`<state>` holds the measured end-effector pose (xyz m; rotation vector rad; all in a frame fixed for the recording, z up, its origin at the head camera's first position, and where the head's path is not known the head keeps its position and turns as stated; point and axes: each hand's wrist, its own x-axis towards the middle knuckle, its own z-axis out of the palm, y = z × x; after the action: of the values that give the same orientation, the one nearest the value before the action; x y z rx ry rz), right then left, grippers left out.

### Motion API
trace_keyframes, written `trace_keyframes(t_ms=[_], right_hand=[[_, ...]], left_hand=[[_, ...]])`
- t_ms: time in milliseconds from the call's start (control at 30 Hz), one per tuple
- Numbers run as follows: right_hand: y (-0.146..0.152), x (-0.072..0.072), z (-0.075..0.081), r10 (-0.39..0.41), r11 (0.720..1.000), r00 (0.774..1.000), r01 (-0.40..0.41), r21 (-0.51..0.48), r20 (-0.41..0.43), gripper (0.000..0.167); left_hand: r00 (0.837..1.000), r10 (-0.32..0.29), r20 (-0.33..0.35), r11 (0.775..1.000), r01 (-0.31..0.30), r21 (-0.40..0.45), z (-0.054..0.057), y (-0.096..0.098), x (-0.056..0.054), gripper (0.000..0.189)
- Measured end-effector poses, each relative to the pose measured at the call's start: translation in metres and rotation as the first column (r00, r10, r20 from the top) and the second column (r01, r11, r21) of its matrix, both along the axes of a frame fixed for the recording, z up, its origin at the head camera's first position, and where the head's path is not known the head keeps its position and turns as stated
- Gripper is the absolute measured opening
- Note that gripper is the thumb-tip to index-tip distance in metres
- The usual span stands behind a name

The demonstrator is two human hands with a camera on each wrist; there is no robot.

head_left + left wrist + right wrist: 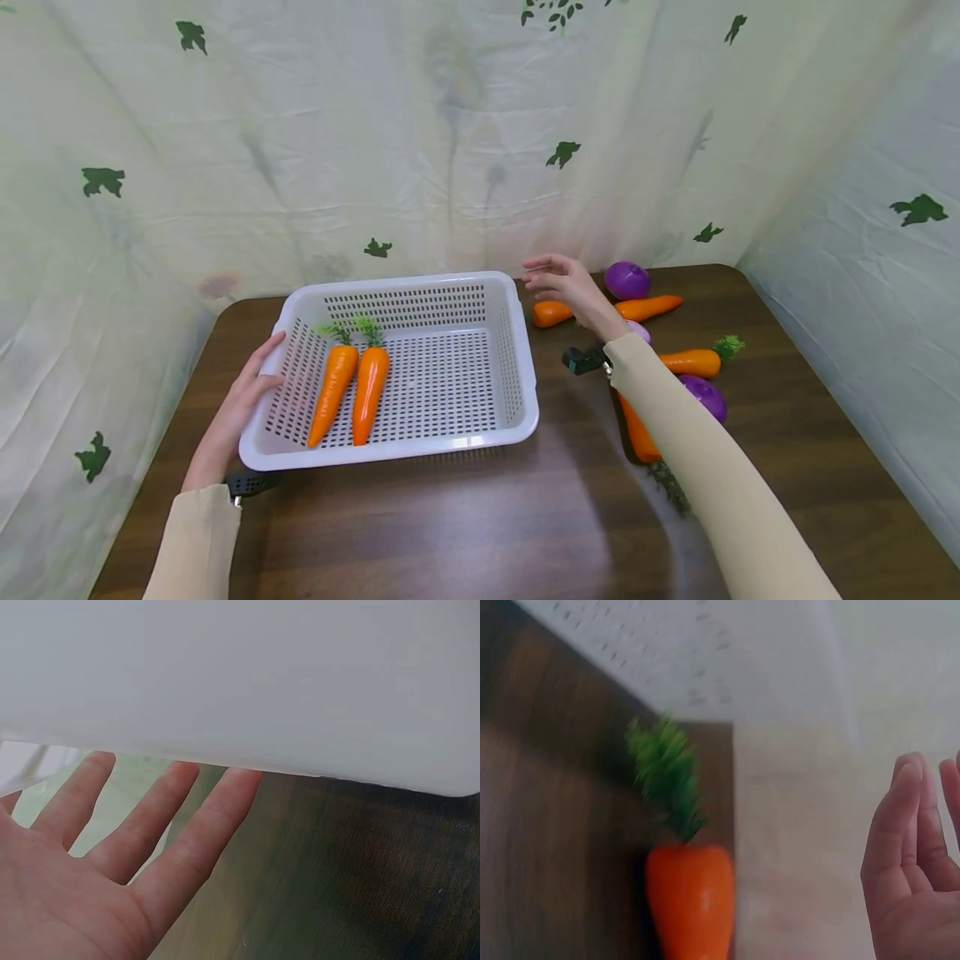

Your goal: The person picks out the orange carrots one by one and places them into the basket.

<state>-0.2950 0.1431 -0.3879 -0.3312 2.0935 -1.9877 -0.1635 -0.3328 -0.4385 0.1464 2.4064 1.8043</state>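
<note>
My left hand (243, 408) rests against the left side of a white perforated plastic basket (528, 367). In the left wrist view its fingers (202, 840) are spread and touch the basket's lower edge. Two orange carrots with green tops, a left carrot (332, 396) and a right carrot (371, 396), lie inside. My right hand (573, 292) hovers beyond the basket's right rim, fingers loosely bent around nothing. Under it shows carrot orange (552, 313), partly hidden by the hand; the right wrist view shows a green-topped carrot (691, 900) near the basket.
Right of the basket lie a purple onion-like vegetable (627, 281), another purple one (705, 398) and more carrots, including a green-topped carrot (690, 362) and a nearer carrot (639, 437), partly behind my right forearm. A patterned curtain (450, 167) borders the brown table (450, 533).
</note>
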Motion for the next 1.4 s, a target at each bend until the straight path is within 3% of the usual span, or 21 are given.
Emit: trace_keyframes(t_ms=[367, 667, 1033, 1267, 1400], right_hand=[[0.027, -0.011, -0.028, -0.092, 0.99, 0.996, 0.093, 0.103, -0.014, 0.035], [0.039, -0.016, -0.043, -0.084, 0.962, 0.996, 0.088, 0.257, -0.027, 0.033], [0.041, -0.022, -0.054, 0.02, 0.885, 1.0, -0.009, 0.466, -0.019, 0.031], [0.038, -0.024, -0.057, 0.097, 0.82, 0.991, -0.029, 0.571, -0.089, 0.032], [0.038, -0.025, -0.057, 0.128, 0.789, 0.988, -0.047, 0.613, -0.09, 0.037]], left_hand=[[1.0, 0.003, 0.009, 1.0, -0.003, 0.003, 0.0, 0.0, 0.0, 0.06], [1.0, 0.014, 0.012, 1.0, -0.015, 0.007, -0.002, 0.001, 0.0, 0.061], [1.0, 0.018, 0.012, 1.0, -0.018, 0.001, -0.001, -0.001, 0.001, 0.06], [1.0, 0.021, 0.022, 1.0, -0.021, -0.007, 0.0, 0.0, 0.0, 0.06], [1.0, 0.02, 0.02, 1.0, -0.02, -0.01, 0.0, 0.0, -0.001, 0.06]])
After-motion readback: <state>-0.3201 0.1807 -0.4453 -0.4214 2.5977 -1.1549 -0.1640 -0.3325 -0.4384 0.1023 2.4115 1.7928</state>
